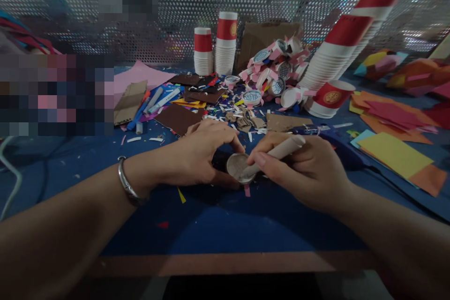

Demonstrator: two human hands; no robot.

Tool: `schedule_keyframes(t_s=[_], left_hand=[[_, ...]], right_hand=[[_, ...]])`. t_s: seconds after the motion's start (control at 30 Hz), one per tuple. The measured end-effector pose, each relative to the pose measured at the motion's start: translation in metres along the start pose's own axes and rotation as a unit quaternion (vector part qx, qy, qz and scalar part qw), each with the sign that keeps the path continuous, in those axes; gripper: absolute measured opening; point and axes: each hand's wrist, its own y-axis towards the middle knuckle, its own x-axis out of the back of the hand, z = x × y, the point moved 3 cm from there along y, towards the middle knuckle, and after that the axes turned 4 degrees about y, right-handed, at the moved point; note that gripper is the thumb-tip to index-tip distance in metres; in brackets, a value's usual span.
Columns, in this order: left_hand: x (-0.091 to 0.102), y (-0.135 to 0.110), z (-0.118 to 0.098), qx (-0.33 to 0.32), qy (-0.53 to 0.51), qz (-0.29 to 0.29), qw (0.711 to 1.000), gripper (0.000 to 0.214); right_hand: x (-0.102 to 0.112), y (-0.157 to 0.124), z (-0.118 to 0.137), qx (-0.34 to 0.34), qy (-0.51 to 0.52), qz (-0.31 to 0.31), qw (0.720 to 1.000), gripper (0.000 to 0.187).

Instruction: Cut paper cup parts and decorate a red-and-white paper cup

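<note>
My left hand [206, 154], a silver bracelet at its wrist, steadies a small round paper cup piece [236, 165] low over the table, thumb and fingers curled about its rim. A pink paper tab [247, 191] sticks out below this piece. In my right hand [302, 168] is a pale marker [284, 150], gripped like a pen with its lower end at the face of the round piece. The marker's tip is too dim to make out. Behind my hands lies a heap of similar round pieces [277, 68] with pink tabs, some bearing blue line patterns.
Stacks of red and white paper cups [225, 42] stand at the back, and a tall stack [337, 51] leans at right. Coloured paper sheets [395, 154] lie right, near a dark cable [397, 185]. Markers [153, 103], cardboard [130, 103] and paper scraps cover the middle.
</note>
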Motion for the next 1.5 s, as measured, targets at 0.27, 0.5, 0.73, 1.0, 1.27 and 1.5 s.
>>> schedule_keyframes(t_s=[0.27,0.5,0.73,1.0,1.27,1.5], left_hand=[[0.001,0.000,-0.001,-0.006,0.012,-0.004,1.000,0.049],[0.002,0.000,-0.003,-0.005,0.007,-0.001,1.000,0.048],[0.000,-0.001,0.000,0.005,-0.001,0.008,1.000,0.052],[-0.002,-0.002,0.003,-0.008,0.003,-0.006,1.000,0.052],[-0.001,-0.003,0.003,-0.005,0.006,-0.021,1.000,0.053],[-0.003,-0.005,0.004,-0.003,0.010,-0.029,1.000,0.054]], right_hand=[[0.000,0.000,0.002,0.022,-0.003,0.006,1.000,0.017],[0.006,-0.002,-0.003,0.027,-0.037,-0.007,0.999,0.016],[0.007,-0.001,-0.004,0.016,-0.060,-0.017,0.998,0.020],[0.009,0.000,-0.003,0.008,-0.081,-0.044,0.996,0.021],[0.010,0.002,-0.003,0.009,-0.067,-0.038,0.997,0.022],[0.012,0.004,-0.002,0.019,-0.077,-0.045,0.996,0.023]])
